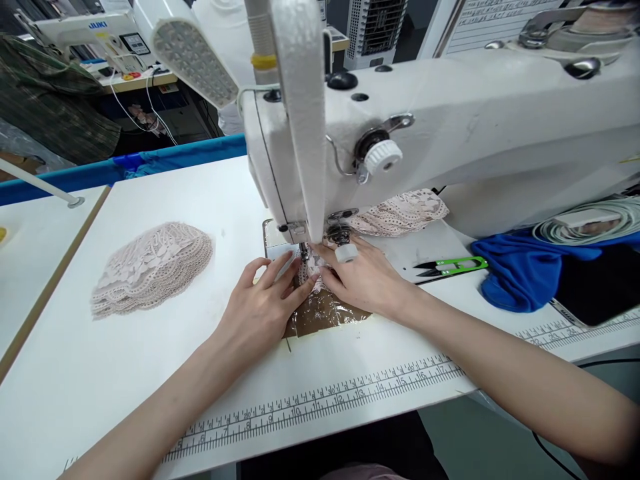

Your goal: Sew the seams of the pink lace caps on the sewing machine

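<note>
A small piece of pale pink lace (pixel 316 284) lies under the presser foot (pixel 303 252) of a white sewing machine (pixel 450 127). My left hand (pixel 261 308) rests on the left of the foot with its fingers spread, the tips touching the lace edge. On the other side, my right hand (pixel 373 277) has thumb and forefinger closed on the lace near the needle; a white knob hides part of those fingers. Beneath both hands is a brown plate (pixel 325 313) under clear, shiny film. A stack of scalloped lace pieces (pixel 153 270) sits left of my left hand.
More lace (pixel 403 213) lies beneath the machine arm. To the right are green thread snips (pixel 453 267), a blue cloth (pixel 517 267), a coiled white band (pixel 590 220) and a black phone (pixel 600 283). A printed ruler (pixel 300 410) runs along the table's front edge.
</note>
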Demonstrator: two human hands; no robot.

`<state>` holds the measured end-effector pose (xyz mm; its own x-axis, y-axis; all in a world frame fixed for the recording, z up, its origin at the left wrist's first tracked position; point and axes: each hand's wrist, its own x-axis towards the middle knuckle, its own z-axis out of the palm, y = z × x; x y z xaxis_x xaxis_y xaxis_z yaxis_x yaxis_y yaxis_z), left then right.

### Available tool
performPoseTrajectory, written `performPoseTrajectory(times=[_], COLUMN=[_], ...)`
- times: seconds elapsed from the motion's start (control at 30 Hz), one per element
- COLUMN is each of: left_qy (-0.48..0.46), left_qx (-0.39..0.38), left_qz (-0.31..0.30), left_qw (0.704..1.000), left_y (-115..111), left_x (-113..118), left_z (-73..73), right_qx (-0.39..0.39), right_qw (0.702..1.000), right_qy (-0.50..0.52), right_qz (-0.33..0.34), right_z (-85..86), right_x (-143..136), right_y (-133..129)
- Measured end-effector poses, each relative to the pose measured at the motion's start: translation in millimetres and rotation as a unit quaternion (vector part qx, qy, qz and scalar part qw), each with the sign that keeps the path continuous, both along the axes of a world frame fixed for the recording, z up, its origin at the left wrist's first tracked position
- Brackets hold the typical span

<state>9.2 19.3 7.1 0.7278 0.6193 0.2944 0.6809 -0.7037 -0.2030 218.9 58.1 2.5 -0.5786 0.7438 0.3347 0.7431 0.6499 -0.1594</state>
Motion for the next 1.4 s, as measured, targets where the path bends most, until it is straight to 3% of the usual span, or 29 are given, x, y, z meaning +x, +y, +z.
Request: performPoseTrajectory(times=[0.3, 0.43, 0.57, 0.73, 0.87, 1.4], left_qy=[0.009, -0.008, -0.05, -0.099, -0.113, -0.113], left_qx=[-0.006, 0.002, 0.006, 0.036, 0.039, 0.025], left_qz=[0.009, 0.012, 0.019, 0.018, 0.006, 0.007], left_qw=[1.0, 1.0, 0.999, 0.994, 0.993, 0.993], left_y=[0, -1, 0, 1, -2, -4], left_x=[-1, 0, 1, 5, 7, 5], left_z=[0.6, 0.0, -3.1, -3.8, -1.4, -2.2], right_qx=[0.014, 0.045, 0.019, 0.075, 0.114, 0.121], right_qw=[1.0, 0.997, 0.994, 0.995, 0.989, 0.987], right_qy=[-0.004, 0.008, -0.007, -0.024, 0.003, 0.022], right_qz=[0.008, 0.064, 0.105, 0.068, 0.093, 0.106], right_z=[-1.0, 7.2, 13.8, 6.4, 4.2, 9.3], right_x=[2, 7, 5, 1, 2, 2], right_y=[0, -7, -16, -18, -16, -15])
